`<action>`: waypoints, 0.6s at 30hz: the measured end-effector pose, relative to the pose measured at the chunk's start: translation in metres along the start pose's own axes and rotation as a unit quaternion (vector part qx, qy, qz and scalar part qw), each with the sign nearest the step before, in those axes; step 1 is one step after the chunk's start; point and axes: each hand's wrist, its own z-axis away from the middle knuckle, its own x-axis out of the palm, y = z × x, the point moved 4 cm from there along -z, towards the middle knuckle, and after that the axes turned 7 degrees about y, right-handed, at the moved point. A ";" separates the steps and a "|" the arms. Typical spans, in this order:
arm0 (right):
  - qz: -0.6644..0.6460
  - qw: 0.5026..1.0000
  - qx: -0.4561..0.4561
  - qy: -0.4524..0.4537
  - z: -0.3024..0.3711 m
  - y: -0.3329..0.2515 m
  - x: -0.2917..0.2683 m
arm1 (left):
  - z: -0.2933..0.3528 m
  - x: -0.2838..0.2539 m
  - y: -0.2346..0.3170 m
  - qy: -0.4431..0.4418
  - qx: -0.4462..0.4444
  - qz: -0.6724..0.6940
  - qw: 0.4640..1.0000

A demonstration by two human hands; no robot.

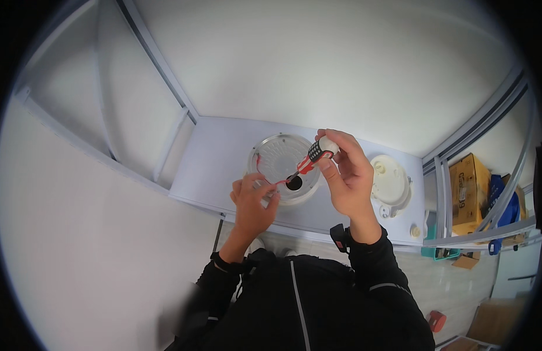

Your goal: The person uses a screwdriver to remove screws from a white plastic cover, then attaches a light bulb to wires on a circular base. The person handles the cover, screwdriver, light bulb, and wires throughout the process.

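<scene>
My right hand [348, 172] grips a screwdriver [316, 153] by its red, black and white handle. The shaft slants down to the left, and its tip meets a red wire [278, 183] above a black round hole. Pinched between the fingers of my left hand [254, 200] is that same wire, which loops up toward the far left of a round, shallow metal-rimmed housing [282, 153]. The housing has a ribbed, shiny inside and rests on the white tabletop. Whether the tip touches a terminal is too small to tell.
Right of the housing lies a round off-white plastic cover [390, 180], with a small round fitting [415, 231] near the table's front right corner. Metal frame posts and white walls enclose the white table [224, 158]. Beyond the right frame stand a cardboard box [468, 190] and a teal basket [443, 253].
</scene>
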 end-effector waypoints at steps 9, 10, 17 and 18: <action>0.006 1.000 0.001 0.000 0.003 0.005 -0.004 | -0.004 -0.016 -0.031 0.049 0.054 0.067 0.995; 0.005 1.000 0.003 -0.001 0.003 0.006 -0.003 | -0.006 -0.018 -0.031 0.025 0.069 0.042 0.996; 0.004 1.000 -0.011 -0.020 0.002 0.005 0.003 | -0.007 -0.014 -0.045 -0.022 0.082 0.025 0.996; 0.008 1.000 -0.010 -0.022 0.003 0.004 0.004 | -0.006 -0.011 -0.047 -0.021 0.083 0.027 0.996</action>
